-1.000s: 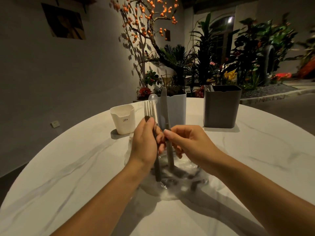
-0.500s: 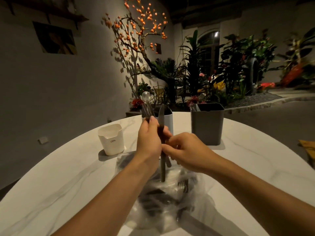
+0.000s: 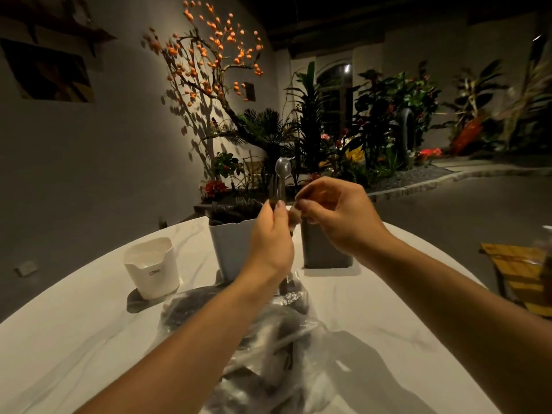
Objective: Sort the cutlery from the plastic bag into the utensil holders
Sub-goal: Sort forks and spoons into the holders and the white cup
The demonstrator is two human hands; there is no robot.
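Both hands have risen since a second ago, and the knife that stood upright between them is no longer plainly seen. Left hand [image 3: 270, 243] grips a small bundle of cutlery by the handles; a clear plastic spoon [image 3: 282, 171] and blurred fork tines stick up above its thumb, and dark handle ends show just below the wrist. Right hand [image 3: 334, 209], just beside it and touching at the fingertips, has its fingers curled and pinched together; motion blur hides whether anything is between them.

Three utensil holders stand on the marble bench [image 3: 74, 333]: a low white one [image 3: 152, 267] well left of the left hand, a tall pale one [image 3: 231, 249] directly behind that hand with dark utensils already inside, and a dark grey one [image 3: 324, 249] behind and below the right hand, its rim hidden by the fingers. Under both forearms lies the crumpled clear plastic bag [image 3: 277, 348], with dark cutlery inside too smeared to count.

Open bench spreads to the left and right of the arms; its curved far edge runs behind the holders. A yellow-topped piece of furniture [image 3: 516, 273] is cut off at the right edge.
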